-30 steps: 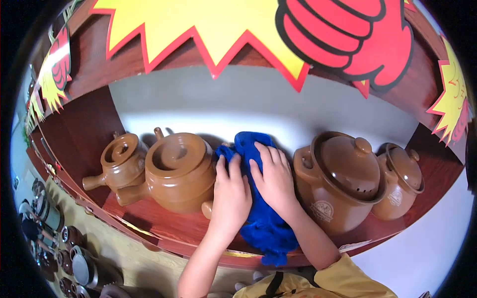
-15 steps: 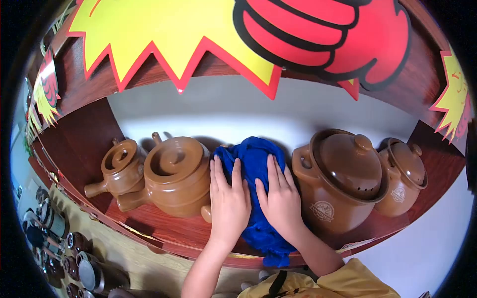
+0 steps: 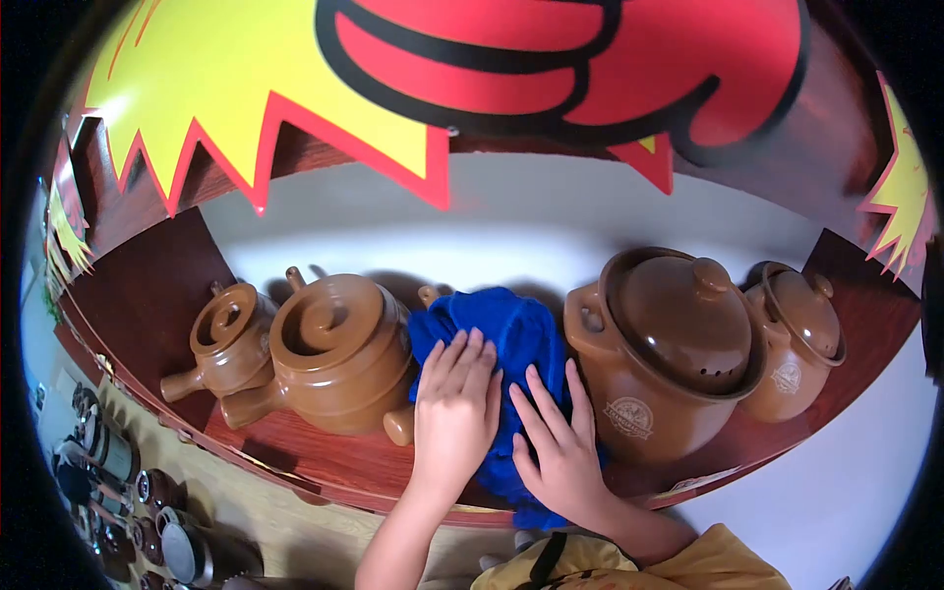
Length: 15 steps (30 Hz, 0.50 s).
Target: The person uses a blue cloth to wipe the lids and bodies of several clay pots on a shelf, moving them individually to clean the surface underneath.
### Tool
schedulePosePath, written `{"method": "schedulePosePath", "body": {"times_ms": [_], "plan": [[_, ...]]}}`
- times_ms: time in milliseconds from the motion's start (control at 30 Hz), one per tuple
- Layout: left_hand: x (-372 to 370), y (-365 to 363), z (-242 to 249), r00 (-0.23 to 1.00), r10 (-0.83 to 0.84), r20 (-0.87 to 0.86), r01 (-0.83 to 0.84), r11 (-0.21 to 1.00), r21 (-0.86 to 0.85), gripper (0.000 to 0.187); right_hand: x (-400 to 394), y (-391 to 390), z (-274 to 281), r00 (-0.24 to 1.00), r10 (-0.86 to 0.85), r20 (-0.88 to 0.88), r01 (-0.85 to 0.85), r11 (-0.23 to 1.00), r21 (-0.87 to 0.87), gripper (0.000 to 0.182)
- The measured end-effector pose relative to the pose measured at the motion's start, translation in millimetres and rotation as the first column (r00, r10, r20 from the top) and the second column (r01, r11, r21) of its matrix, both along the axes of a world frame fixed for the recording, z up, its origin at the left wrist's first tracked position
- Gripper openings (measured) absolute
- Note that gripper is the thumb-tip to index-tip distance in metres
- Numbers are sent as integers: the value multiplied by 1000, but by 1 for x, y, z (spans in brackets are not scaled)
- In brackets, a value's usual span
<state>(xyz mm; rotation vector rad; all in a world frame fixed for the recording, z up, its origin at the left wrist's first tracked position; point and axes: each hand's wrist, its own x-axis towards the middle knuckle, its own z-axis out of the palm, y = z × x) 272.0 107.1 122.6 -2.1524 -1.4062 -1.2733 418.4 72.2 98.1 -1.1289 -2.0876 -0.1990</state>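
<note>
A bunched blue cloth (image 3: 506, 329) covers a brown clay pot on the shelf; only the pot's side handle (image 3: 398, 427) and a small knob-like part (image 3: 429, 294) at its back stick out. My left hand (image 3: 457, 418) rests on the left of the cloth, fingers stretched out close together. On the cloth's right side lies my right hand (image 3: 560, 447), its fingers spread. The cloth's lower end hangs over the shelf's front edge. Most of the covered pot is hidden.
Two brown side-handled pots (image 3: 339, 393) (image 3: 236, 364) stand left. A large lidded pot (image 3: 649, 393) and a smaller lidded one (image 3: 792, 379) stand right. A yellow-and-red cutout sign (image 3: 472, 98) hangs in front above. Several dark pots (image 3: 197, 551) sit on the floor at lower left.
Both hands have slid down the cloth toward me, and the left fingers have drawn closer together. The cloth's top has been shifted lower and spread. The view has moved slightly.
</note>
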Motion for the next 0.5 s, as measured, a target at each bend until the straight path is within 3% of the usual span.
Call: {"method": "schedulePosePath", "body": {"times_ms": [67, 133, 200, 400, 467, 500], "plan": [[-4, -9, -1, 998, -65, 10, 65, 998, 23, 20, 2, -4, -7, 1000, 13, 11, -12, 1000, -12, 46], [-8, -21, -6, 920, -379, 100, 390, 911, -132, 18, 6, -6, -15, 998, 26, 55, -20, 995, -101, 42], [-7, -31, -10, 894, -420, 158, 443, 881, -164, 17, 9, -7, -15, 999, 35, -5, -35, 997, -73, 39], [-6, -52, -6, 954, -280, 108, 297, 931, -213, 22, 12, -19, -24, 1000, 20, 5, -18, 984, -180, 43], [-4, -50, -11, 989, -132, 68, 141, 978, -152, 32, 9, -16, -17, 997, 60, -43, -66, 982, -178, 45], [-4, -50, -13, 991, -107, 78, 121, 970, -212, 38, 7, -14, -12, 991, 101, -87, -115, 979, -171, 47]]}}
